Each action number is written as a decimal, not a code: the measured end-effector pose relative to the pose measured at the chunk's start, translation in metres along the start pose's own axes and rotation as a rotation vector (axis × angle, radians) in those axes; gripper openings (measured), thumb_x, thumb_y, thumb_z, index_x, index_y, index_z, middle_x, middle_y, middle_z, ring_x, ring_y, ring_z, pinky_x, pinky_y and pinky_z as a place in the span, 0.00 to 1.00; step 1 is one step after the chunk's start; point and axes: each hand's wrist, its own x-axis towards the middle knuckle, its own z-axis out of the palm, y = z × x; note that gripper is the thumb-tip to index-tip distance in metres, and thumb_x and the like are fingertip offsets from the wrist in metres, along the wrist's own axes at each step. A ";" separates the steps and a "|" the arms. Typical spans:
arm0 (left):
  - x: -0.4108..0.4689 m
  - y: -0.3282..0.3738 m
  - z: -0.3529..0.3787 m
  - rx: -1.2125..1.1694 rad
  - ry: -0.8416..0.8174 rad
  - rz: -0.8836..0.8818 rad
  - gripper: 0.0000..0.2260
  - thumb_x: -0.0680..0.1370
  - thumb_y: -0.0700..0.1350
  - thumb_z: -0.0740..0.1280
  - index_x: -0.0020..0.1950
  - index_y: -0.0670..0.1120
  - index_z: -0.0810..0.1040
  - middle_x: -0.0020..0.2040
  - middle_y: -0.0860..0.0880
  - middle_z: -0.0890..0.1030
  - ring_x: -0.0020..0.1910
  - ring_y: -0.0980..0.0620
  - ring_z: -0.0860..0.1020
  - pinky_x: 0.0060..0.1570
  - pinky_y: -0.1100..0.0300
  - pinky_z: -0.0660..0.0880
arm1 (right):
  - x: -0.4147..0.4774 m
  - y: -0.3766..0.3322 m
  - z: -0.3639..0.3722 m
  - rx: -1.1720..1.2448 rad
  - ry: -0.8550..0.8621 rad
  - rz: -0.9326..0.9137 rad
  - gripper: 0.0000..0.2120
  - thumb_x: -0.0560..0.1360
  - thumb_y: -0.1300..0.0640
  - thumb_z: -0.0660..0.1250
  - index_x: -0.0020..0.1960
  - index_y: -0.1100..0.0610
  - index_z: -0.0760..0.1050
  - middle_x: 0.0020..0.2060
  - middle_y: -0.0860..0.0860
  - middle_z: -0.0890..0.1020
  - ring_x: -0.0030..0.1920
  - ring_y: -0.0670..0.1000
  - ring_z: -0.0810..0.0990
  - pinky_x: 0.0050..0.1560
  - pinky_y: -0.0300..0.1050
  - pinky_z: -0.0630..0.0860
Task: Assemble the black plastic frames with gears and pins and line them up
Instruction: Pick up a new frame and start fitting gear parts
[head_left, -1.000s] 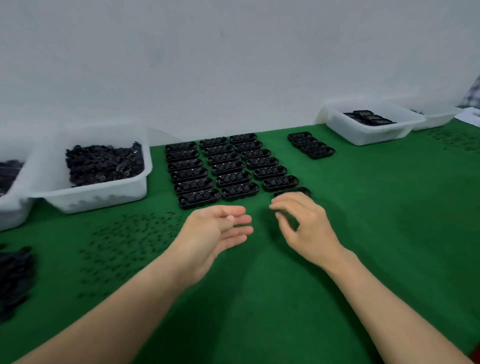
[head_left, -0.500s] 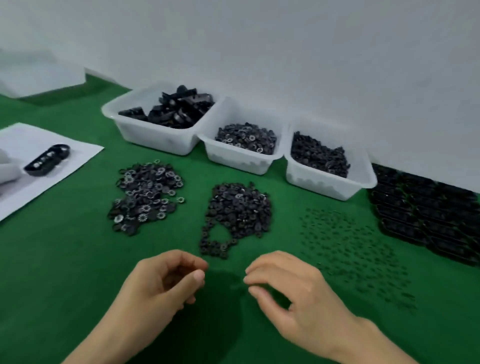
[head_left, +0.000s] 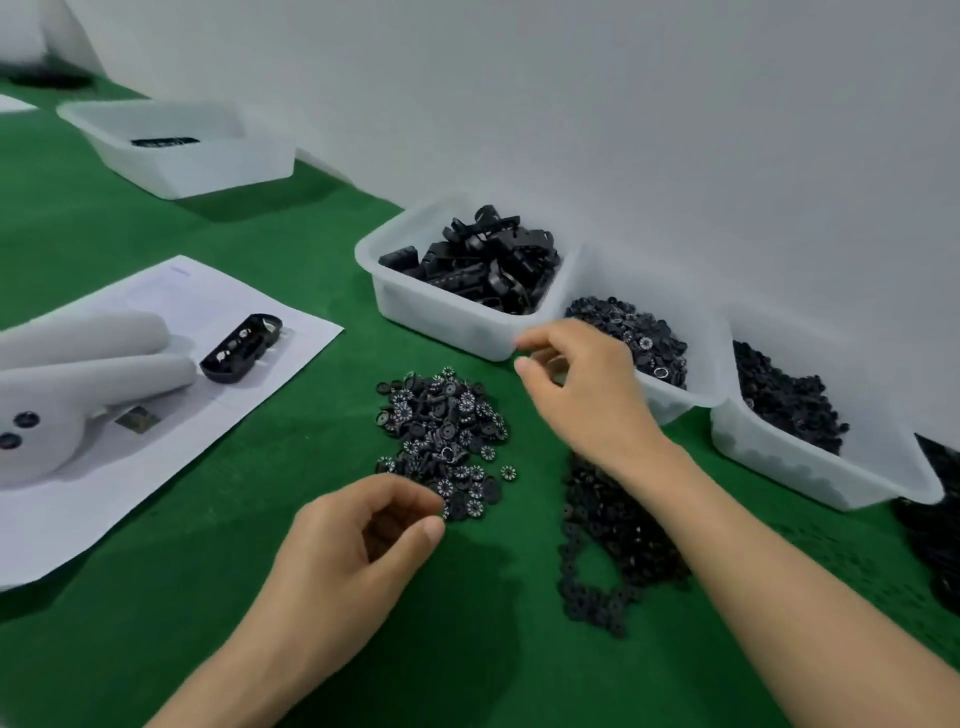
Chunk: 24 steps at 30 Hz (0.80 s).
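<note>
Four white bins stand along the counter's (head_left: 156, 597) far edge: one (head_left: 171, 156) holds a single dark part, one (head_left: 441, 317) black frames (head_left: 478, 260), two (head_left: 675, 400) (head_left: 810, 467) gears. Two loose gear heaps (head_left: 441, 436) (head_left: 608, 540) lie on the counter, and one frame (head_left: 241, 349) rests on a paper sheet (head_left: 156, 395). The left hand (head_left: 358, 545) and right hand (head_left: 582, 389) show curled fingers gripping nothing visible.
</note>
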 end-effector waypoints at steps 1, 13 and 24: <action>0.011 0.003 -0.003 0.007 -0.006 0.024 0.04 0.72 0.42 0.70 0.41 0.52 0.80 0.37 0.53 0.82 0.34 0.56 0.78 0.33 0.64 0.75 | 0.023 0.002 0.002 -0.049 0.009 0.025 0.08 0.75 0.61 0.65 0.53 0.56 0.78 0.49 0.49 0.78 0.45 0.43 0.74 0.52 0.34 0.71; 0.179 0.017 -0.013 -0.013 -0.051 -0.002 0.15 0.77 0.40 0.62 0.62 0.51 0.70 0.59 0.56 0.75 0.49 0.55 0.77 0.47 0.60 0.76 | 0.164 0.029 0.040 -0.433 -0.666 0.151 0.29 0.70 0.63 0.65 0.69 0.49 0.63 0.64 0.52 0.70 0.58 0.54 0.72 0.50 0.45 0.71; 0.205 0.012 -0.006 -0.112 -0.095 -0.103 0.17 0.78 0.36 0.60 0.66 0.45 0.67 0.62 0.51 0.72 0.56 0.50 0.75 0.59 0.51 0.73 | 0.157 0.037 0.033 -0.382 -0.331 0.057 0.18 0.69 0.63 0.66 0.57 0.53 0.75 0.51 0.52 0.79 0.49 0.54 0.77 0.48 0.47 0.74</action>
